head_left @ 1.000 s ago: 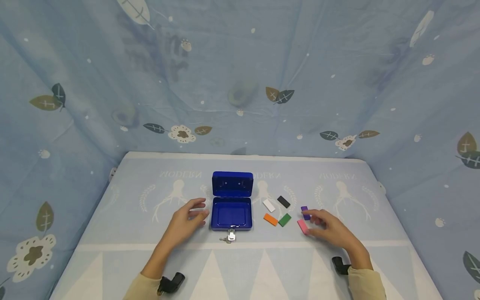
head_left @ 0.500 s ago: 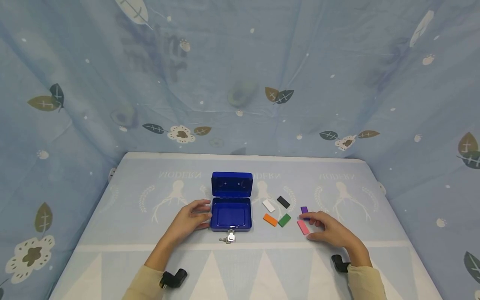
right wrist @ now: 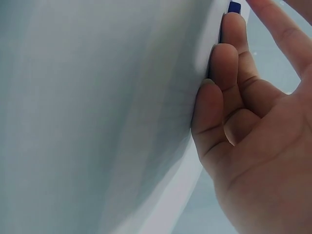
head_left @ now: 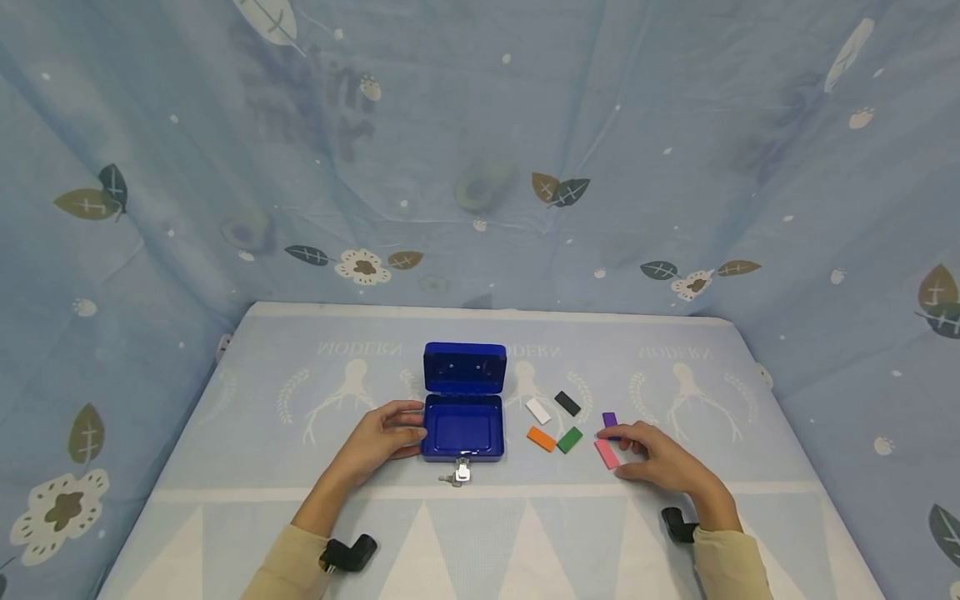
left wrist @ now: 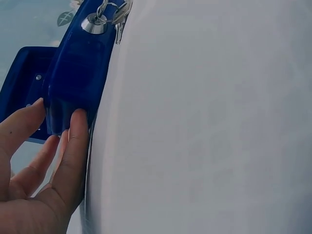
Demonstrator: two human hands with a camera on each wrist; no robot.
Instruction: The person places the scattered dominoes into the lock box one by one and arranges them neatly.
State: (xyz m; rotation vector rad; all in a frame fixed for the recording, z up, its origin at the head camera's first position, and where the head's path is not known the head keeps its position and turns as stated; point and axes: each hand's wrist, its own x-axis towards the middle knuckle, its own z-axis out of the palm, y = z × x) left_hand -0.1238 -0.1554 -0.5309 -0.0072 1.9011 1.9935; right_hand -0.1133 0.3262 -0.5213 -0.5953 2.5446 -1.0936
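A blue metal cash box stands on the table with its lid raised and its tray bare. My left hand touches the box's left side; in the left wrist view the thumb meets its upper edge and the fingertips lie along the wall. My right hand pinches a flat pink block at its two ends, the block lying on the table. Beyond it lies a purple block, partly covered by the right hand. In the right wrist view the other fingers are curled at the cloth.
Between box and right hand lie a white block, a black block, an orange block and a green block. Keys hang from the box's lock. A patterned curtain rises behind the table.
My left hand has moved right until it meets the box. My right thumb has shifted toward me, to the pink block's near end, and the index finger to its far end.
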